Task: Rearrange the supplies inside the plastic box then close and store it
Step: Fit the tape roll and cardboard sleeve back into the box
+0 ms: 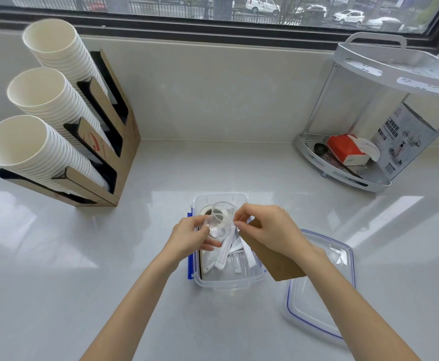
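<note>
A clear plastic box (228, 281) with blue side clips stands open on the white counter, near its front. Inside lie white plastic spoons (223, 256), paper sleeves and a tape roll (209, 211) at the far end. My left hand (191, 237) holds a small clear plastic cup (217, 227) over the box. My right hand (267, 227) pinches the cup's far rim, and a brown cardboard piece (278, 259) pokes out under its palm, over the box's right edge. The box's clear lid (319, 290) with a blue seal lies flat to the right.
A cardboard cup holder (103, 152) with three stacks of white paper cups (31, 149) stands at the back left. A white corner rack (364, 162) at the back right holds a red tissue pack and a box. A window runs along the back.
</note>
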Motion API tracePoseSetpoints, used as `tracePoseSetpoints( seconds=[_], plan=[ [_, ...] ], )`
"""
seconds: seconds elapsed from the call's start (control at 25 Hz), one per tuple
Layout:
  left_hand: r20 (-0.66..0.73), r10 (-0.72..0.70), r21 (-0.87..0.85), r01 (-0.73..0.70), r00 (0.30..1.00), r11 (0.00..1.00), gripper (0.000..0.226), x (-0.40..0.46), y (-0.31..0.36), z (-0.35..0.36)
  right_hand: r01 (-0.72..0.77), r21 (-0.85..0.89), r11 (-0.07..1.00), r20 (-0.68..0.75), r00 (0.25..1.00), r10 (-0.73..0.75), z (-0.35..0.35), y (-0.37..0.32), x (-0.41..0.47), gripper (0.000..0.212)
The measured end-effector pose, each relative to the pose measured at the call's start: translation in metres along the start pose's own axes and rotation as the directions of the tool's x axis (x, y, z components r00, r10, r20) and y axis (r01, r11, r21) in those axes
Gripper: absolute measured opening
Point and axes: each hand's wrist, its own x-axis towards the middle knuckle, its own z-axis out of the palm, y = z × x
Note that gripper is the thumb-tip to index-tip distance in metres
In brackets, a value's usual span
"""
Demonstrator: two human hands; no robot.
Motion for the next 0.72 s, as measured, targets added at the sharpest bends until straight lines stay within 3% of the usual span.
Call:
tracePoseSetpoints(
  seconds=[0.2,0.4,0.56,0.72],
  plan=[
    [0.035,0.013,0.013,-0.014,0.999,1.0,0.047,0.001,0.001,-0.001,-0.026,0.059,0.998,0.076,0.997,0.021,0.004,-0.004,0.002,0.014],
    [0.025,0.012,0.002,-0.012,1.0,1.0,0.049,0.001,0.0,-0.002,-0.155,0.282,0.947,-0.128,0.972,0.197,0.003,0.0,0.012,0.016],
    [0.052,0.029,-0.024,-0.028,0.998,0.999,0.058,-0.001,-0.001,-0.004,-0.257,0.529,0.809,-0.288,0.842,0.456,0.001,0.005,0.024,0.017],
    [0.093,-0.01,-0.087,0.018,0.996,0.996,0.059,-0.005,0.001,-0.004,-0.227,0.714,0.662,-0.319,0.737,0.596,-0.001,0.006,0.037,0.022]
  ],
)
